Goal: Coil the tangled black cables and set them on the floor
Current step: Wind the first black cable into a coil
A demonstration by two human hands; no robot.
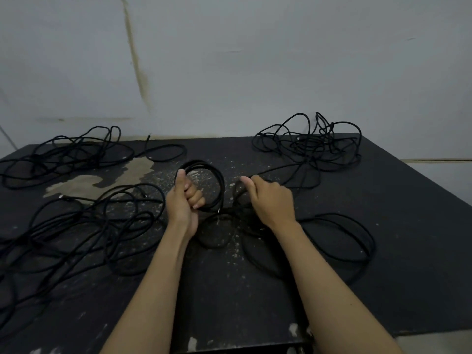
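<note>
My left hand [184, 200] grips a small round coil of black cable [217, 180], held upright above the middle of the black table [396, 213]. My right hand [270, 198] pinches a strand of the same cable [278, 169] just right of the coil; that strand runs off toward the back-right tangle. Loose loops of cable [339, 241] lie on the table beneath and to the right of my right forearm.
Three more tangles of black cable lie on the table: one at the back left [69, 157], one at the front left [84, 233], one at the back right [311, 141]. A grey wall [255, 60] stands right behind the table.
</note>
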